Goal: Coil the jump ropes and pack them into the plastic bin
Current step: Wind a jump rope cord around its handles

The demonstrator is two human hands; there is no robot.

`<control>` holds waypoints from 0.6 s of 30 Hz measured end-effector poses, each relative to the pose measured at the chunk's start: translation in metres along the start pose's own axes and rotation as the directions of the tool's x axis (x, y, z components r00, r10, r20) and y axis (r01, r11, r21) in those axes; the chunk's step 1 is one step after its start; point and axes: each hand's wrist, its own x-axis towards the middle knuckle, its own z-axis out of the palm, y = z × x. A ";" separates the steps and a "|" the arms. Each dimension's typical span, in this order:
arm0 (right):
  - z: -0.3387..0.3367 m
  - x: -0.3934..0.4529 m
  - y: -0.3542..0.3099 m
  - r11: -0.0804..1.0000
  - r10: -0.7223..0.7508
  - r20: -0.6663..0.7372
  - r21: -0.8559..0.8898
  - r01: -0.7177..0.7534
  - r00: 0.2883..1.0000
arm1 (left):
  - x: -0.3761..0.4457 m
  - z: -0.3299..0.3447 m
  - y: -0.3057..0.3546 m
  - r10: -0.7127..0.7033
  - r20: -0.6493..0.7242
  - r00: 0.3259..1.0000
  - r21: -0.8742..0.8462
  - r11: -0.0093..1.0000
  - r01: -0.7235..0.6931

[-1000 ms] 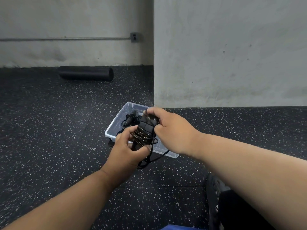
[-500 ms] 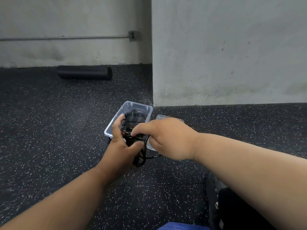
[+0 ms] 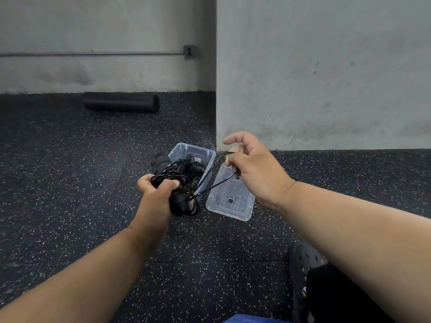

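Note:
My left hand grips a black jump rope bundle, its handles wrapped in coils of cord, just in front of the clear plastic bin on the floor. A loose loop of the rope's cord runs up and right from the bundle to my right hand, whose fingers pinch it above the bin lid. Inside the bin lies another black jump rope, partly hidden by the bundle.
The bin's clear lid lies flat on the speckled rubber floor to the right of the bin. A black foam roller rests by the far wall. A concrete pillar corner stands right behind the bin. My dark shoe shows at lower right.
My right hand has come off the bundle and pulled a loop of cord out to the right and up. The left hand still grips the bundle, now slightly lower.

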 end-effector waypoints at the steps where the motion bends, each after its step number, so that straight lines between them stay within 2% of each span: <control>1: -0.001 0.003 0.004 0.999 0.040 -0.005 0.005 -0.040 0.999 | -0.003 0.002 -0.001 0.007 0.031 0.999 0.006 1.000 -0.007; 3: 0.002 0.007 0.014 0.993 0.103 0.008 0.057 -0.103 0.995 | -0.009 0.006 -0.001 0.005 0.100 0.995 -0.003 1.000 -0.005; 6: 0.014 0.007 0.016 0.955 0.149 0.087 0.247 -0.166 0.985 | -0.016 0.009 -0.005 0.012 0.208 0.978 -0.043 0.999 -0.003; 8: 0.018 0.007 0.007 0.878 0.165 0.150 0.428 -0.215 0.975 | -0.016 0.008 -0.007 0.014 0.212 0.977 -0.074 0.997 0.002; 10: 0.014 0.004 -0.006 0.816 0.128 0.239 0.526 -0.239 0.963 | -0.008 0.001 -0.009 -0.011 0.158 0.987 -0.084 0.996 0.024; 12: 0.009 -0.001 -0.015 0.861 0.032 0.300 0.476 -0.179 0.953 | 0.001 -0.005 -0.010 -0.041 0.083 0.996 -0.071 0.996 0.046; 15: 0.007 -0.009 -0.019 0.950 -0.127 0.336 0.311 0.017 0.933 | 0.010 -0.009 -0.009 -0.035 -0.016 0.999 -0.022 0.999 0.034; 18: 0.008 -0.008 -0.019 0.964 -0.155 0.288 0.252 0.081 0.945 | 0.013 -0.006 -0.014 -0.051 -0.041 0.998 -0.049 0.998 0.049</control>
